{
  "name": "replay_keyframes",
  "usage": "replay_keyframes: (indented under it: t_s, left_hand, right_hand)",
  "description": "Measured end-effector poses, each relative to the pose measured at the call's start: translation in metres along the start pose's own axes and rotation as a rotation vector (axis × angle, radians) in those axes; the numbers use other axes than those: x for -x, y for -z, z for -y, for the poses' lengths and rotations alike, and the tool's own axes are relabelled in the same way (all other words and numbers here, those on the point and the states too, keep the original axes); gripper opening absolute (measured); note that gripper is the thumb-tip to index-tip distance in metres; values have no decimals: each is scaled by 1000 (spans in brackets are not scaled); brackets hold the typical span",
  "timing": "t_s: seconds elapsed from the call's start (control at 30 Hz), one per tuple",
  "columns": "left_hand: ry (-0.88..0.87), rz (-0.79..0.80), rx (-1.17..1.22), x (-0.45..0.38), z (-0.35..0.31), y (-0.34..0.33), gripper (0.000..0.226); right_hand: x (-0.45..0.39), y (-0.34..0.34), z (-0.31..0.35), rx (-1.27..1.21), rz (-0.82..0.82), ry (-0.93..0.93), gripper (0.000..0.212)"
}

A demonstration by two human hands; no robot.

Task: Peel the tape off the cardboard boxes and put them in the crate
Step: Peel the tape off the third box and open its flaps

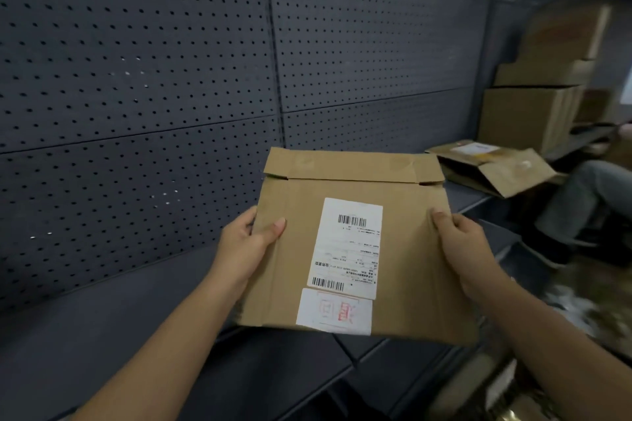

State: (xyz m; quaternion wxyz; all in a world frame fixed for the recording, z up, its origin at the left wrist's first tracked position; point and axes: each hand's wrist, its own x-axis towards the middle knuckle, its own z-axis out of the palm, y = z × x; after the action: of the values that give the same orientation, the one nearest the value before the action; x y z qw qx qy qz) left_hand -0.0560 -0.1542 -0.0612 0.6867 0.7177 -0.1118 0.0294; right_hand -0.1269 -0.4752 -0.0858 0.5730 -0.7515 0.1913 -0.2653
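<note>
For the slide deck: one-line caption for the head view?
Both hands, left and right, hold a flattened cardboard box with a shipping label before a perforated wall panel.

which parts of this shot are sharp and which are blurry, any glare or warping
Head view: the flattened box and its label are fairly sharp, held by the left hand and right hand; the right edge is smeared, blurring the stacked boxes; small glints dot the pegboard; wide-angle warping bends its panel lines.
</note>
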Motion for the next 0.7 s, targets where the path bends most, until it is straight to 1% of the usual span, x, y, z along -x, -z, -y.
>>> replay_keyframes:
  t_s: [0.27, 0.33, 0.4, 0.47, 0.57, 0.67, 0.7]
  left_hand:
    - [-44, 227, -54, 0, 27, -128, 32]
    - [-61, 262, -52, 6, 35, -164, 39]
    - [-81, 299, -57, 12, 42, -200, 39]
    - [-90, 359, -99, 18, 50, -233, 47]
    - [-115, 461, -238, 23, 65, -282, 75]
    - [-111, 548, -343, 31, 87, -332, 79]
    - [-94, 587, -359, 36, 99, -348, 80]
  right_hand:
    - [17, 122, -55, 90, -241, -110, 61]
    - [22, 152, -64, 94, -279, -147, 54]
    - [29, 181, -77, 95, -331, -187, 42]
    - [36, 208, -95, 93, -380, -249, 38]
    - [50, 241, -133, 107, -440, -340, 47]
    - [66, 266, -176, 142, -488, -451, 58]
    - [72, 273, -192, 151, -492, -494, 59]
